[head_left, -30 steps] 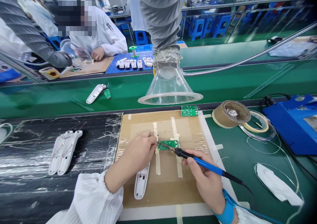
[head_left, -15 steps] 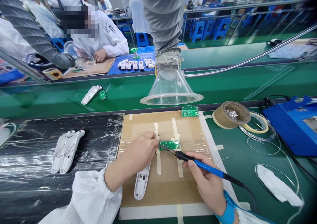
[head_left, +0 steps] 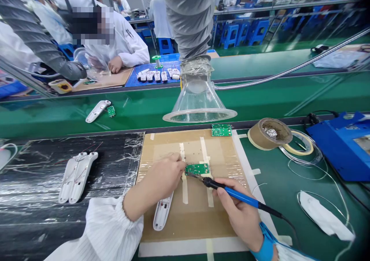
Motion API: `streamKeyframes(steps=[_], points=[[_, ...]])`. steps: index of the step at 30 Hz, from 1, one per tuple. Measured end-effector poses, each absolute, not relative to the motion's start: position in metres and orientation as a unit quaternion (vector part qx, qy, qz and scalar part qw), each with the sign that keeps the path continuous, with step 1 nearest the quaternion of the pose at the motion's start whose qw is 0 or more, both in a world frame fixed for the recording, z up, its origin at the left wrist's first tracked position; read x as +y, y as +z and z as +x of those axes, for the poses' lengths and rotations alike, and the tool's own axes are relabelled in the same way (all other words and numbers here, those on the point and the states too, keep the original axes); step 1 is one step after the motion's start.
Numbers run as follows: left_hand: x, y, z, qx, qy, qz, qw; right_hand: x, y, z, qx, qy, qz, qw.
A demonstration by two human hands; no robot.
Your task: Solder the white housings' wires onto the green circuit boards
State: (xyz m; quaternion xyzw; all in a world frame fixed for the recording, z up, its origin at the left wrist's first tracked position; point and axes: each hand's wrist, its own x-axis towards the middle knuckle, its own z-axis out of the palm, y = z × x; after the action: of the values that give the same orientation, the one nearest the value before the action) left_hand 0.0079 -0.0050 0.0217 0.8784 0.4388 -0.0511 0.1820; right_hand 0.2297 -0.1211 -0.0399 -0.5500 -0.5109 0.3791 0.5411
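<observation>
My right hand (head_left: pixel 238 209) is closed around a blue and black soldering iron (head_left: pixel 241 197). The iron's tip rests at the lower left edge of a green circuit board (head_left: pixel 199 169), which lies on the taped cardboard. At the board's left end my left hand (head_left: pixel 166 176) is closed in a pinch; what its fingertips hold is hidden. Partly under that hand lies a white plastic housing half (head_left: pixel 162 214) with thin wires inside.
Two white housing halves (head_left: pixel 77 176) lie on the black-wrapped surface at left. A clear fume hood (head_left: pixel 200 103) hangs above the cardboard (head_left: pixel 231 218). Another circuit board (head_left: pixel 221 130), a tape roll (head_left: pixel 268 134) and a blue box (head_left: pixel 341 145) stand around it. A person works opposite.
The iron's tip has shifted slightly left and down on the board. The housing half under my left hand has moved a little left. A housing on the green strip has slid left.
</observation>
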Motion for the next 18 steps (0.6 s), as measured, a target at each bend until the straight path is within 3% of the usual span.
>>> streamKeyframes(steps=[13, 18], points=[[-0.004, 0.026, 0.011, 0.452, -0.089, 0.87, 0.179, -0.123, -0.044, 0.23, -0.489, 0.358, -0.563, 0.562], [-0.01, 0.029, 0.01, 0.471, -0.075, 0.861, 0.179, -0.13, -0.062, 0.226, -0.403, 0.363, -0.644, 0.539]])
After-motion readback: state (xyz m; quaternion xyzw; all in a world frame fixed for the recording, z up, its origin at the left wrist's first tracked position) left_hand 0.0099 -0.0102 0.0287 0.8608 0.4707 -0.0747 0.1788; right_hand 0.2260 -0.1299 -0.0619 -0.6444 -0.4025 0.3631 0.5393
